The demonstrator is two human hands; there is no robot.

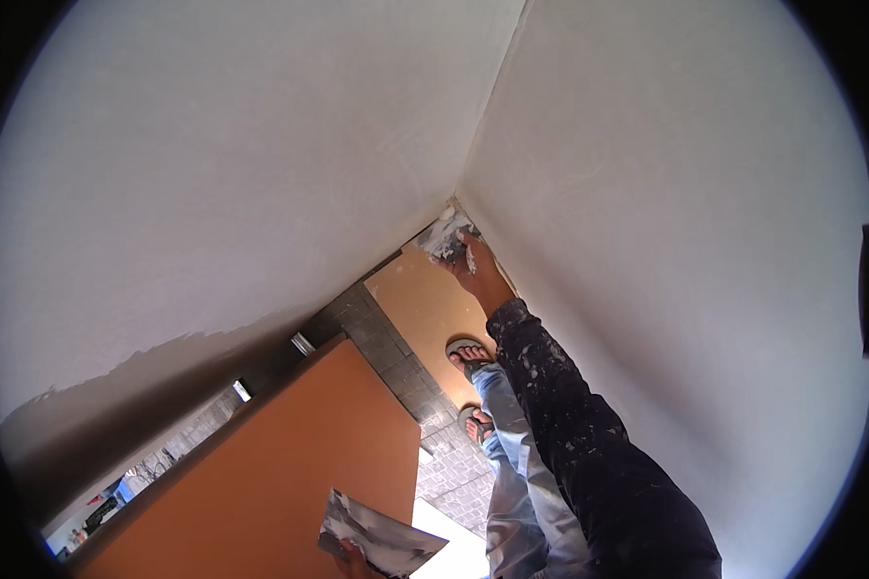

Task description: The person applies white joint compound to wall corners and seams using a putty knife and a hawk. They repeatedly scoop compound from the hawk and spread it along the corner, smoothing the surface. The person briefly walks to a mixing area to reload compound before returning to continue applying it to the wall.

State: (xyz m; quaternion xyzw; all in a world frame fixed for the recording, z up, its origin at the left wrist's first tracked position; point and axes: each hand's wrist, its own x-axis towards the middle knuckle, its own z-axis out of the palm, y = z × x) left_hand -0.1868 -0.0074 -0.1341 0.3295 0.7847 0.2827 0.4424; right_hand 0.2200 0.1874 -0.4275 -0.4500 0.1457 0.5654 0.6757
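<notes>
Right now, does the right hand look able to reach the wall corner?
Probably yes: the right hand holds a smeared blade close to the wall corner, and nothing visible blocks the way.

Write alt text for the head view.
Right hand holds a smeared sheet where two pale walls meet; left hand, lower left, holds a second smeared sheet. Sandalled feet and a tan board show below the walls' meeting point.

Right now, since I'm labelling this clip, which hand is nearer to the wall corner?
Right. The right hand is close by the wall corner, holding a smeared blade; the left hand is far from it, low in the picture, holding a smeared sheet.
</notes>
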